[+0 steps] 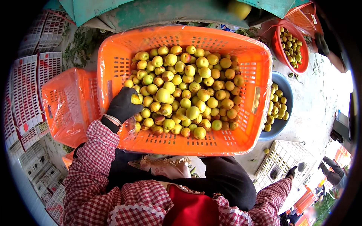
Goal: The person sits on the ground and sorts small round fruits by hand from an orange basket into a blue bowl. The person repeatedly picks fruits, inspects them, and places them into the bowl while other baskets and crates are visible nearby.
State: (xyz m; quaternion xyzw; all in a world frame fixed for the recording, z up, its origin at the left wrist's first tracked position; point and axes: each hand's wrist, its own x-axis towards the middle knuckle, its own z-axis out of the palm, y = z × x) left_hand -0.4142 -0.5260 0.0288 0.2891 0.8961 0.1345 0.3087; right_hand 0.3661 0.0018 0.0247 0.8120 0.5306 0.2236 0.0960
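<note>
An orange plastic basket [183,147] lined with clear film stands before me, with many round yellow-green fruits [185,103] in it, some with brown or reddish patches. My left hand [124,104], in a dark glove with bands at the wrist, is over the basket's left side and holds a yellow fruit [135,99] between thumb and fingers. Far to the right, my right hand [291,171], also dark-gloved, is beside a white plastic crate [282,158]; its fingers are small in view and I cannot tell whether it grips anything.
A red tub [306,59] and a blue basin [287,124] of similar fruits stand at the right. Another orange basket [60,104] is at the left, near stacked white crates [27,93]. Green metal panels [169,12] lie beyond. Other people are partly visible at the right edge.
</note>
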